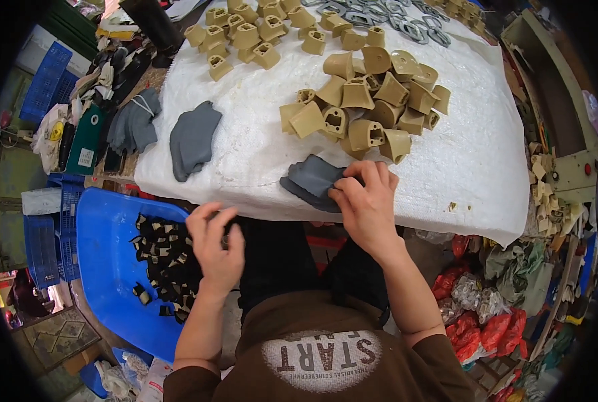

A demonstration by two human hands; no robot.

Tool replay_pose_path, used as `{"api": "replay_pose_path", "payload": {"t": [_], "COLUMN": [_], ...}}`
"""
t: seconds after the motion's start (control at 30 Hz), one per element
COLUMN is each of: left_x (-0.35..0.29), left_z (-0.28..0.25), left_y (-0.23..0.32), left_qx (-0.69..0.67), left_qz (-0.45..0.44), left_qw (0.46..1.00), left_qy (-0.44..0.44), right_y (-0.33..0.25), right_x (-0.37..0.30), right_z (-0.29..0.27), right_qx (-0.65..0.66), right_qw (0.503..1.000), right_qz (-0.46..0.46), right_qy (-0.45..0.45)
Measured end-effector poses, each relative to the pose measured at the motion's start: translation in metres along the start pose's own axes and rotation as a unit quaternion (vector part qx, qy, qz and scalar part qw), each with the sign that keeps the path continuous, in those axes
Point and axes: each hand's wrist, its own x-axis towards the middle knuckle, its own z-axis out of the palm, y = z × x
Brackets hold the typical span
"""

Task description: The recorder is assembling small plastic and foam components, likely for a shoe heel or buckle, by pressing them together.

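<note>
My right hand [366, 204] is at the front edge of the white-covered table, its fingers closed on the right end of a small stack of dark grey, thin cut pieces [310, 178]. Whether it grips one piece or several is hidden by the fingers. My left hand [216, 244] hangs in the air just off the table edge, beside the blue basin, with fingers apart and nothing in them. Another grey cut stack [195, 139] lies flat on the cloth to the left. Beyond my right hand sits a pile of beige shoe heels [357, 94].
The blue basin [101, 258] at lower left holds several dark-covered heels [161, 251]. More beige heels [245, 37] and grey ring-shaped pieces [413, 23] lie at the far side. Tied grey pieces [135, 120] lie at the left corner; red plastic bags [470, 331] are at lower right.
</note>
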Motion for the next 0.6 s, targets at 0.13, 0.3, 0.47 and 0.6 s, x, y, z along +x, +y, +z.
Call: {"api": "replay_pose_path", "payload": {"t": [0.13,0.3,0.47,0.6], "left_x": [0.027,0.032,0.031,0.030], "left_z": [0.024,0.057,0.075,0.069], "left_y": [0.037,0.051,0.057,0.062], "left_qx": [-0.102,-0.191,-0.054,-0.088], "left_qz": [0.116,0.164,0.215,0.160], "left_qw": [0.988,0.967,0.971,0.978], "left_qy": [-0.011,-0.033,-0.088,-0.099], "right_y": [0.003,0.005,0.013,0.013], "right_x": [0.000,0.000,-0.010,-0.026], "right_z": [0.003,0.012,0.009,-0.014], "right_qx": [0.058,0.078,0.329,0.281], "right_qw": [0.998,0.995,0.922,0.925], "right_qz": [0.025,0.058,0.155,0.101], "right_qy": [0.002,0.017,0.133,0.233]}}
